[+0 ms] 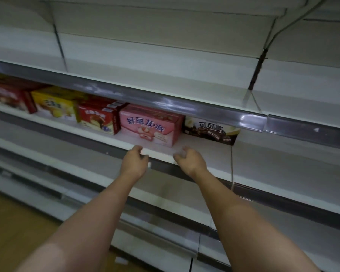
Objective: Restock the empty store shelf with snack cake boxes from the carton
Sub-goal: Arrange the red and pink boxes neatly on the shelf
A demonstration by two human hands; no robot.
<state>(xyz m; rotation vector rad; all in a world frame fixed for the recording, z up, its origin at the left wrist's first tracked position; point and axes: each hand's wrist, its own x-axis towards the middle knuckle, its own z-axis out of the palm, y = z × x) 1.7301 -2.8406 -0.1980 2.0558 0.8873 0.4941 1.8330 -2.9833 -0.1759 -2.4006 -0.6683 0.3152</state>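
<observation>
Directly ahead, two bare forearms reach from the bottom of the frame toward a white metal store shelf with a grey price rail along its front edge. The left hand hovers at that front edge, fingers curled loosely inward, gripping nothing. The right hand sits just beside it, a little further right, with its fingers likewise half curled and empty; its fingertips are blurred, so whether they touch the shelf surface cannot be told.

On the shelf behind the hands stands a row of snack cake boxes. Just beyond both hands is a long pink cardboard box printed with a strawberry cake and Chinese lettering. Touching its right end is a dark brown and cream box showing a chocolate cake. To the left of the pink box stands a red box with more red boxes stacked behind it, then a yellow box, then a dark red box cut off at the left edge of the frame.

A shiny grey rail of the shelf above hides the tops of the pink and brown boxes. The upper shelves are bare white. A thin cable hangs down at the right of the brown box. The carton is out of sight. Lower shelves and a strip of wooden floor appear dim and blurred.
</observation>
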